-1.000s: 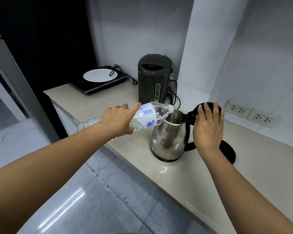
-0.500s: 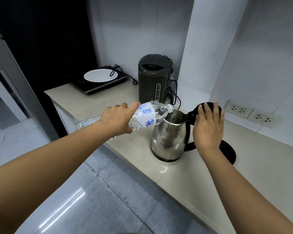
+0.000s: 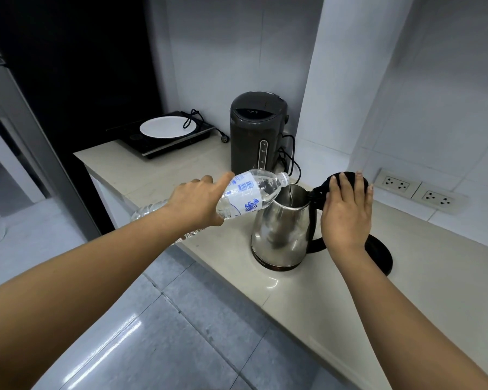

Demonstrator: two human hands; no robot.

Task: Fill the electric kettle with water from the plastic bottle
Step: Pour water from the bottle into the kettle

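Observation:
A steel electric kettle (image 3: 279, 235) stands on the pale counter (image 3: 307, 294), its black lid (image 3: 347, 178) tipped back open. My right hand (image 3: 347, 218) lies flat against that lid and the handle, fingers together. My left hand (image 3: 197, 204) grips a clear plastic bottle (image 3: 248, 195) with a white and blue label, tilted nearly level. The bottle's uncapped mouth sits over the kettle's opening and a thin stream of water runs into it. The kettle's black base (image 3: 378, 257) lies just to the right of the kettle, partly hidden by my right arm.
A dark grey water boiler (image 3: 257, 130) with its cord stands behind the kettle. Farther left is a black induction hob (image 3: 164, 139) bearing a white plate (image 3: 166, 127). Two wall sockets (image 3: 417, 190) sit at the right. The counter's front edge drops to a tiled floor (image 3: 158, 333).
The bottle's tail has lifted slightly, steepening the pour a little. Both hands and the kettle stay where they were.

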